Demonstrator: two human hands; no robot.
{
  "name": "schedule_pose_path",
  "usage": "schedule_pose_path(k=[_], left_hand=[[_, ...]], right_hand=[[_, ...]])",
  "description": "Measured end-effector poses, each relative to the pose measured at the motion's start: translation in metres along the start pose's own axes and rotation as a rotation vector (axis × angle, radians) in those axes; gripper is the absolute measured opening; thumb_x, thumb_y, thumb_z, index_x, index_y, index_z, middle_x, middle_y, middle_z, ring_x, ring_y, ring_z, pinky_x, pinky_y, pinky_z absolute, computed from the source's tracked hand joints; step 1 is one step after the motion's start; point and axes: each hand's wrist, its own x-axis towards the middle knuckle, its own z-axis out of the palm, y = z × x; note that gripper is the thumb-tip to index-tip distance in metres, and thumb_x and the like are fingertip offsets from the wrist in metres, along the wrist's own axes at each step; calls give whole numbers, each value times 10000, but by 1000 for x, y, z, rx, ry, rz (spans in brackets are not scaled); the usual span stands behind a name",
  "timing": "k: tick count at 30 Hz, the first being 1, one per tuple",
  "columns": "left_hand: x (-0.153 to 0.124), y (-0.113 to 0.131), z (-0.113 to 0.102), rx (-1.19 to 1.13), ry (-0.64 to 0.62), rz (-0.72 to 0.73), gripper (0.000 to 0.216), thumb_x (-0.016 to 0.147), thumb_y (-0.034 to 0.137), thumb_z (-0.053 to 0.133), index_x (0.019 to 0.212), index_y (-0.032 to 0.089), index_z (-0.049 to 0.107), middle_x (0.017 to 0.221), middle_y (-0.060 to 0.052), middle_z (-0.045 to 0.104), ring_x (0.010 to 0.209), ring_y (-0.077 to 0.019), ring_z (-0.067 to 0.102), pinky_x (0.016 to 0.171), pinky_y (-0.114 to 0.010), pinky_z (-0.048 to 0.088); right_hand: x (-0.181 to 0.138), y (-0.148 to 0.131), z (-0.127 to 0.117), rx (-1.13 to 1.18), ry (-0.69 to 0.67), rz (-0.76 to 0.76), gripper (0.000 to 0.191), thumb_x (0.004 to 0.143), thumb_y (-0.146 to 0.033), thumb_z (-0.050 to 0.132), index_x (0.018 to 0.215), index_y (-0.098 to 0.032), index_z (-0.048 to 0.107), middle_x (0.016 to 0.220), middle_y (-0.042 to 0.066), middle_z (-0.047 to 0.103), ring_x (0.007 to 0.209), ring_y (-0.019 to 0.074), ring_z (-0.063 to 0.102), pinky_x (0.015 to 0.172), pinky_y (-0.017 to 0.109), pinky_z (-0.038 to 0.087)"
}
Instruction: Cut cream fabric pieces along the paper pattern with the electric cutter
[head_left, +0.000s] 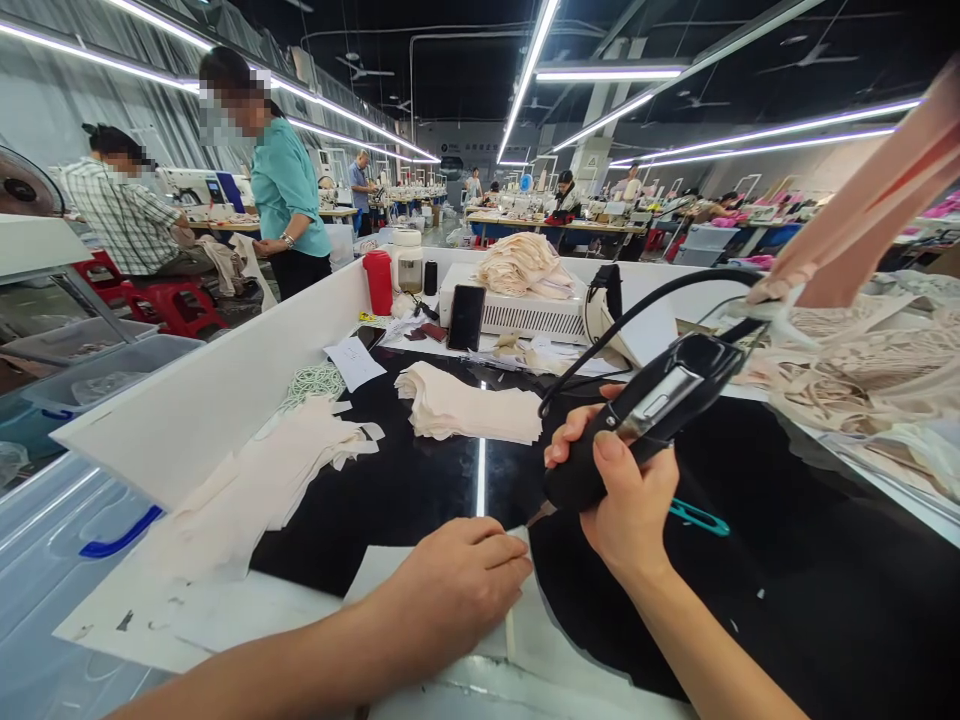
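Right hand [630, 510] is closed around the black corded hand tool [645, 415], tip angled down just ahead of the left hand [450, 580]. The left hand lies flat, fingers extended, pinning a white sheet [375, 575] to the bench [787, 560], apparently to prevent shifting. Teal snips [697, 517] lie just right of the right hand.

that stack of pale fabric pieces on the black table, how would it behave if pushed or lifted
The fabric stack is probably floppy and light: thin layers, edges fanned unevenly. Pushed, it would likely shear apart rather than slide whole, since the pieces lie loose on the glossy black table.
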Motion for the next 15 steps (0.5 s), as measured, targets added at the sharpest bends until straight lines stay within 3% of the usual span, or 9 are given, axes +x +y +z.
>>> schedule_pose_path(k=[8, 15], left_hand=[[-2, 4, -3, -53, 29, -59, 159, 1154, 128, 605, 1203, 160, 753, 1357, -108, 820, 1071, -201, 751, 926, -345, 661], [-2, 4, -4, -48, 11, -63, 165, 1138, 110, 610, 1215, 155, 749, 1318, -108, 831, 1094, -223, 756, 910, -347, 642]], right_hand=[[0, 0, 0, -1, -2, -14, 476, 901, -525, 972, 1126, -286, 626, 830, -58, 682, 588, 150, 654, 569, 291, 597], [0, 2, 0, -13, -7, -21, 468, 910, -529, 953, 1133, -294, 614, 835, -61, 670, 592, 152, 647, 568, 296, 590]])
